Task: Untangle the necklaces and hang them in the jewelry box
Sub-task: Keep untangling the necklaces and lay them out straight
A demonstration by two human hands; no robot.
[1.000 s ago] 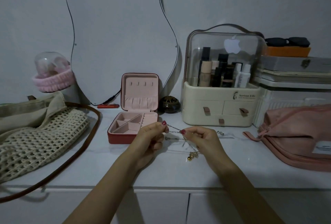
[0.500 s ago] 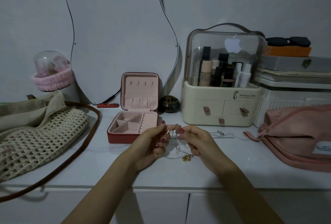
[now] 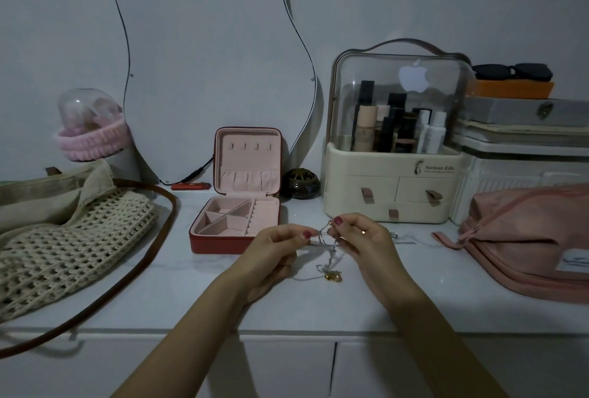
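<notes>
Fingers of left hand and right hand pinch tangled necklaces above surface near its front edge | pendants dangle below | open jewelry box just behind-left

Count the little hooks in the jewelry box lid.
4 hooks, in one row across the upper part of the open jewelry box lid: first, second, third, fourth. All bare; none seems hidden.
</notes>
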